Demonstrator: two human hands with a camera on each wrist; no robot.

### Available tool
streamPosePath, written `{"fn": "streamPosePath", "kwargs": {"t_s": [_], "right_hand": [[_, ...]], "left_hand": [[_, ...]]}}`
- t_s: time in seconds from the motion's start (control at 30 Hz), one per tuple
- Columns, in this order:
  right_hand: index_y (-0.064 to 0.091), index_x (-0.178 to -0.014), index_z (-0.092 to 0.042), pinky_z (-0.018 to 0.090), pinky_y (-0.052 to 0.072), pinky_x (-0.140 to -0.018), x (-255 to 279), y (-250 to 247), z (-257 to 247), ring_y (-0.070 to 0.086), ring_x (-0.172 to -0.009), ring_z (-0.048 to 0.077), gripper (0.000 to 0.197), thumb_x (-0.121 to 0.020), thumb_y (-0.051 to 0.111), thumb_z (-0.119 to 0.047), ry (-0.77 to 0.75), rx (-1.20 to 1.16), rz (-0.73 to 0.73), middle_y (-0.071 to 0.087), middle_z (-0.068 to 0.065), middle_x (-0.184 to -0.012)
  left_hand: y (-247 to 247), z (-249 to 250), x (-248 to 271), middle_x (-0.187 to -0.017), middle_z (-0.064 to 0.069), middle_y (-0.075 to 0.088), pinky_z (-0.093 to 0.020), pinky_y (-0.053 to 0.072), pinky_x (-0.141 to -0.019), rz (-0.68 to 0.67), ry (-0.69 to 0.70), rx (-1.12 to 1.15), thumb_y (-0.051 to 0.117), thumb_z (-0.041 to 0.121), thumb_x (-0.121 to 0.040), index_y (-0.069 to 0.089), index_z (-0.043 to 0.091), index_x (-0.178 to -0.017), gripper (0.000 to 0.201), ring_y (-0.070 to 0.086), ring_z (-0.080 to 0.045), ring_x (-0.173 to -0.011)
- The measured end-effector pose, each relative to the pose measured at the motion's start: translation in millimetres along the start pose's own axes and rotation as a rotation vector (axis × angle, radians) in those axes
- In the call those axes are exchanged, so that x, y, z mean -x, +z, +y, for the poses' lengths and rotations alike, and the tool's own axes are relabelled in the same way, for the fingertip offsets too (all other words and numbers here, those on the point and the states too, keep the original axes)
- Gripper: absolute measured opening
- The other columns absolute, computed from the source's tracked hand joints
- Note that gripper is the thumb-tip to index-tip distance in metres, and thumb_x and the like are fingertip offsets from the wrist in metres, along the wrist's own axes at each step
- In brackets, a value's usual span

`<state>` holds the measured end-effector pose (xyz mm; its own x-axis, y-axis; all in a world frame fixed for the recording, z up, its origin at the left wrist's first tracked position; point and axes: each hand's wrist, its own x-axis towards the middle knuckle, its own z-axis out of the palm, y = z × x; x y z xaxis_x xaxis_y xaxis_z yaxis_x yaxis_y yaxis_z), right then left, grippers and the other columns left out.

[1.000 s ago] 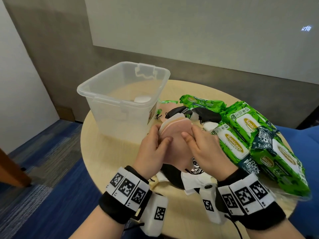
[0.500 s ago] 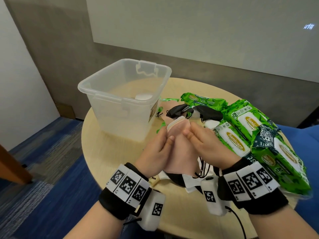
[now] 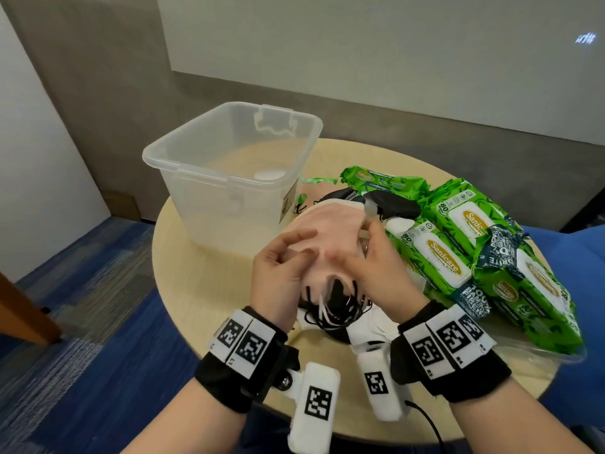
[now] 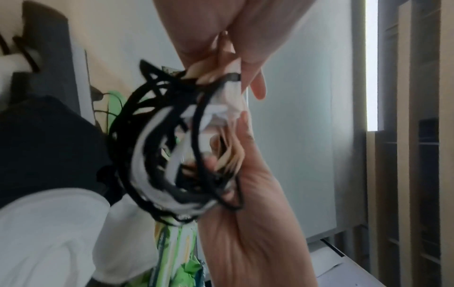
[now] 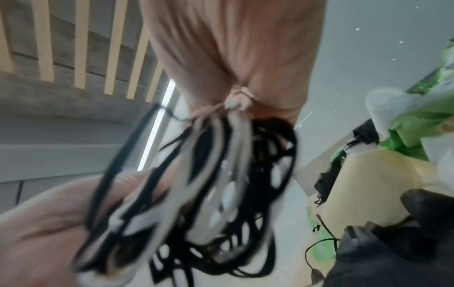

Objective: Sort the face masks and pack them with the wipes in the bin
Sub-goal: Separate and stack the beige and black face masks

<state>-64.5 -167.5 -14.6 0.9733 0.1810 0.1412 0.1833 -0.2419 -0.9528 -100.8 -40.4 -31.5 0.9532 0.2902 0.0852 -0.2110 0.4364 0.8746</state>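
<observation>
Left wrist only: tangled ear loops.

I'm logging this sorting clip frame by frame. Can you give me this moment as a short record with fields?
left hand: holds the stack of masks, pink one on top
right hand: grips the same stack
ear loops: black and white, tangled, hanging below the stack
bin: clear plastic, on the table behind the hands
wipes packs: green, on the table, right of the hands
</observation>
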Motion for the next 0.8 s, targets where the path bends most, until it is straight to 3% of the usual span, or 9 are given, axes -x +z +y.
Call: {"fn": "streamPosePath", "kwargs": {"t_s": [0.07,0.17,0.3,0.4,0.47,0.57,0.63,0.7,0.8], "right_hand": [[0.047,-0.118,-0.010,0.036,0.051,-0.087,3.3,-4.3,4.5,0.061,-0.102,0.019,0.056,-0.071,0.076,-0.001,0.044,-0.005,-0.081,0.062,0.008,-0.112],[0.055,-0.109,-0.001,0.024,0.055,-0.070,8.1,-9.6,2.1,0.068,-0.080,0.012,0.043,-0.071,0.071,0.010,0.086,-0.077,-0.141,0.068,0.009,-0.094],[0.060,-0.094,-0.011,0.020,0.052,-0.066,5.1,-32.2,1.9,0.063,-0.072,0.014,0.030,-0.074,0.067,0.010,0.097,-0.048,-0.159,0.066,0.006,-0.083],[0.063,-0.090,-0.020,0.022,0.045,-0.077,-3.4,-59.4,11.0,0.058,-0.081,0.013,0.024,-0.080,0.064,0.002,0.026,0.389,-0.010,0.065,-0.001,-0.089],[0.066,-0.094,-0.020,0.017,0.034,-0.072,-4.6,-67.8,17.8,0.053,-0.083,0.010,0.022,-0.082,0.062,-0.002,0.003,0.717,0.002,0.063,-0.004,-0.094],[0.067,-0.099,-0.018,0.017,0.033,-0.071,-1.1,-61.9,28.9,0.051,-0.085,0.010,0.021,-0.080,0.069,-0.011,0.016,0.913,-0.207,0.063,0.000,-0.105],[0.061,-0.113,-0.017,0.020,0.037,-0.077,3.7,-50.2,36.9,0.049,-0.095,0.011,0.043,-0.074,0.076,-0.026,0.055,1.008,-0.390,0.058,0.002,-0.114],[0.051,-0.124,-0.016,0.026,0.040,-0.090,7.4,-38.2,47.6,0.046,-0.110,0.016,0.069,-0.066,0.079,-0.040,0.122,1.098,-0.520,0.048,0.003,-0.121],[0.047,-0.117,-0.012,0.030,0.045,-0.086,10.7,-26.1,58.3,0.047,-0.102,0.019,0.078,-0.057,0.081,-0.049,0.126,1.260,-0.604,0.044,0.004,-0.113]], "left_hand": [[-2.6,1.7,-2.3,-0.074,-0.004,0.069,-0.023,0.055,-0.064,0.028,0.010,-0.038,0.058,-0.010,-0.082,0.072,0.018,-0.071,0.033,0.065,-0.014,-0.072],[-4.5,2.7,-2.8,-0.076,0.010,0.072,-0.016,0.053,-0.066,0.025,0.038,-0.085,0.059,-0.008,-0.083,0.071,0.013,-0.080,0.024,0.066,-0.003,-0.077],[-13.7,1.8,-7.3,-0.085,0.018,0.071,-0.011,0.049,-0.075,0.032,0.097,-0.179,0.058,-0.007,-0.084,0.071,0.017,-0.086,0.028,0.063,0.003,-0.089],[-22.2,3.3,-11.5,-0.091,0.019,0.069,-0.006,0.045,-0.078,0.022,0.133,-0.255,0.056,-0.008,-0.085,0.071,0.021,-0.085,0.032,0.061,0.009,-0.092],[-25.8,3.1,-13.4,-0.095,0.017,0.068,-0.007,0.044,-0.081,0.021,0.138,-0.281,0.055,-0.007,-0.086,0.071,0.022,-0.085,0.033,0.060,0.006,-0.095],[-27.0,1.5,-14.1,-0.097,0.015,0.068,-0.011,0.046,-0.084,0.025,0.132,-0.288,0.055,-0.007,-0.086,0.071,0.021,-0.086,0.032,0.060,0.004,-0.096],[-26.2,0.5,-13.4,-0.099,0.014,0.068,-0.014,0.046,-0.085,0.014,0.125,-0.288,0.055,-0.006,-0.086,0.071,0.020,-0.087,0.031,0.061,0.003,-0.097],[-25.1,-0.6,-11.9,-0.101,0.012,0.068,-0.016,0.046,-0.088,-0.003,0.118,-0.300,0.055,-0.006,-0.086,0.071,0.019,-0.089,0.030,0.061,0.002,-0.098],[-24.1,-1.0,-9.4,-0.101,0.012,0.068,-0.013,0.047,-0.085,-0.030,0.113,-0.302,0.055,-0.007,-0.086,0.071,0.018,-0.091,0.029,0.061,0.006,-0.096]]}}
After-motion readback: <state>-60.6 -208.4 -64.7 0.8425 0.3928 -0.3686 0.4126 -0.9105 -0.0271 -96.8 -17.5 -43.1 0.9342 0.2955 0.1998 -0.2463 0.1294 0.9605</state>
